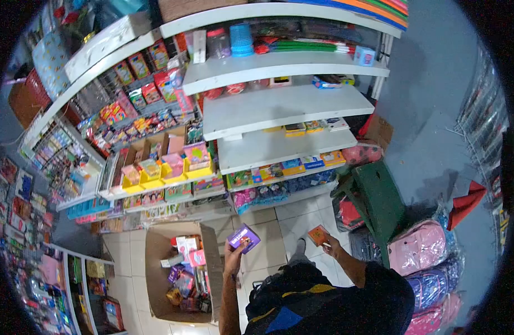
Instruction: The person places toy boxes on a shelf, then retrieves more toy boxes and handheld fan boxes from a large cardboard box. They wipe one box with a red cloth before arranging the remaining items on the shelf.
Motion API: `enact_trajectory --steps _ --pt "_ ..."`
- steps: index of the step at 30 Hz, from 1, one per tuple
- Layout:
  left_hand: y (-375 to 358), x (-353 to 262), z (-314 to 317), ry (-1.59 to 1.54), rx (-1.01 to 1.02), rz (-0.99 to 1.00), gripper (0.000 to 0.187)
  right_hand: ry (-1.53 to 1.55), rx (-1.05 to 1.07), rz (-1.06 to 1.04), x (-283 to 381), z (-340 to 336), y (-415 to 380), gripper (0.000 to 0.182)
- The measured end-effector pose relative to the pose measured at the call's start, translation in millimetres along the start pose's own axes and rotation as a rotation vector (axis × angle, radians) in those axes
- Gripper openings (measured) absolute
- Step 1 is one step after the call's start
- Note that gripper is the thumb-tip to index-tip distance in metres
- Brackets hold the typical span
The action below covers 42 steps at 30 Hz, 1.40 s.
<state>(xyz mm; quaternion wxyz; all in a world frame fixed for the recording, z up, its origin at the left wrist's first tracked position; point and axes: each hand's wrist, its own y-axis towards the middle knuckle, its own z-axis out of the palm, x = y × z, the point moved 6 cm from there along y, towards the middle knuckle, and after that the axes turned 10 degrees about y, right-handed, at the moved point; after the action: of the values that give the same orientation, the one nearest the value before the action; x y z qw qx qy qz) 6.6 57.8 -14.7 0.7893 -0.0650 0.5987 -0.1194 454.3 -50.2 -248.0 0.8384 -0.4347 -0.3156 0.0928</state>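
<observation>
A purple box point(245, 237) with printed lettering is held up in my left hand point(233, 257), just right of a large open cardboard box point(156, 268). That carton holds a jumble of small packages, among them pink, white and purple ones point(184, 282). Farther right, my right hand point(332, 246) grips a small orange box point(318, 235) by its right side, above the tiled floor. The two hands are well apart, and both held boxes are in front of my body.
Ahead stand white shelves point(285, 111) with blue cups point(242, 40), books and packets. Yellow bins point(173, 177) sit on the left shelving. A green stool or small table point(374, 195) and wrapped pink backpacks point(417, 245) are at the right.
</observation>
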Motion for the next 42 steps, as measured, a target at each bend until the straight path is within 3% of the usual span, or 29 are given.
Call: enact_trajectory --steps 2,5,9,10,13,14,19,21,23,25,27,31,33,36,39,42 --pt "20.7 -22.9 8.2 0.117 0.006 0.066 0.049 0.081 -0.118 -0.052 3.6 15.4 -8.3 0.029" --pt "48.8 -47.3 83.5 0.085 0.079 0.140 0.049 -0.007 -0.036 -0.104 46.7 1.7 -12.9 0.042" --pt "110.1 -125.6 174.8 0.318 0.187 0.319 0.048 -0.140 0.069 -0.260 118.2 21.3 3.4 0.032" --pt "123.1 -147.9 198.9 0.298 0.219 0.395 0.049 -0.361 0.243 -0.549 140.9 31.7 -0.9 0.031" --pt "174.6 -204.7 266.4 0.396 0.296 0.549 0.055 -0.186 0.210 -0.452 193.1 29.6 26.3 0.042" --pt "185.9 -227.1 288.9 0.437 0.285 0.552 0.056 -0.251 0.207 -0.452 218.8 44.6 19.4 0.031" --pt "242.6 -331.3 395.9 0.560 0.306 0.843 0.058 -0.391 0.324 -0.827 351.6 121.7 -34.8 0.043" --pt "262.8 -361.9 428.5 0.549 0.331 0.869 0.059 -0.437 0.475 -0.852 403.4 154.9 -48.6 0.047" --pt "278.2 -387.3 454.8 0.563 0.347 0.911 0.057 -0.698 0.496 -1.213 457.0 178.3 -54.2 0.057" --pt "292.1 -407.9 474.7 0.609 0.358 0.968 0.055 -0.804 0.392 -1.002 495.8 223.6 -125.8 0.057" --pt "318.4 -414.6 488.0 0.610 0.340 0.965 0.058 -0.802 0.376 -0.947 525.7 258.9 -174.7 0.054" --pt "368.3 -393.6 491.3 0.581 0.403 0.764 0.063 -0.973 0.553 -1.269 574.6 315.7 -231.6 0.049" --pt "372.4 -395.6 492.4 0.633 0.436 0.753 0.070 -1.052 0.602 -1.398 593.0 342.3 -262.0 0.047" --pt "377.7 -394.6 490.3 0.792 0.519 0.782 0.079 -1.158 0.449 -1.323 624.0 374.1 -281.5 0.046" --pt "382.6 -394.1 490.1 0.902 0.501 0.751 0.081 -1.048 0.624 -1.594 656.0 406.7 -276.3 0.050" --pt "386.7 -397.4 489.5 0.944 0.516 0.773 0.079 -1.187 0.539 -1.623 668.2 433.9 -270.8 0.052"
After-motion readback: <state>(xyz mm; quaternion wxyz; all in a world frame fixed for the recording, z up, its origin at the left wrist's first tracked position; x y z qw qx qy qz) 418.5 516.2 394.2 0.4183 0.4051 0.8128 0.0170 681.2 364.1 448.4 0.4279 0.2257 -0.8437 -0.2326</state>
